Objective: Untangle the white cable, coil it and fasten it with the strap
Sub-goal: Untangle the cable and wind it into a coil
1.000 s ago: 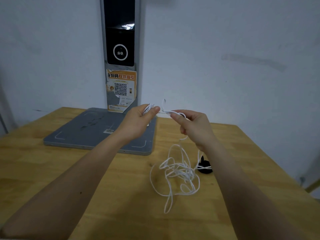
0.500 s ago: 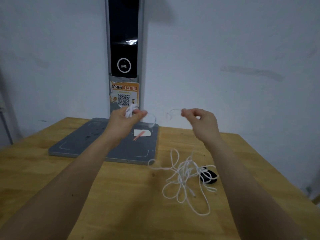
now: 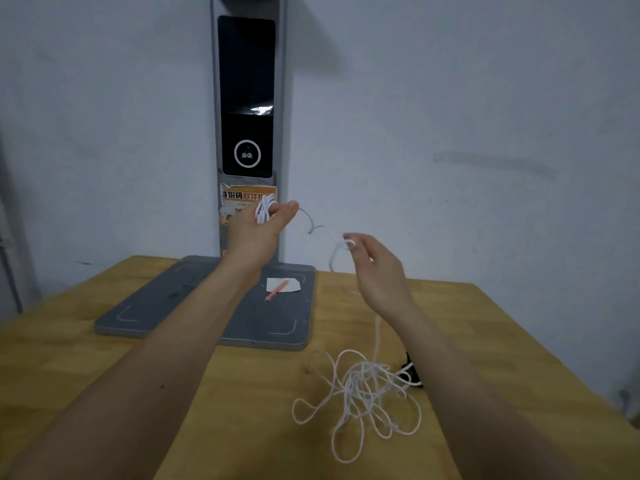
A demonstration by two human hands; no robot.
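White cable (image 3: 360, 393) runs rightward from our left hand's (image 3: 258, 226) gripped coil through our right hand's (image 3: 375, 268) pinching fingertips (image 3: 349, 243), then down to the table's (image 3: 86, 358) right edge.

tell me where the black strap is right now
In the head view, the black strap lies on the wooden table at right, half hidden by the right forearm, touching the tangled white cable.

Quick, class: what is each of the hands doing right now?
Left hand: closed, holding a small bundle of the white cable.
Right hand: fingertips pinching a strand of the cable, which hangs to the tangle on the table.
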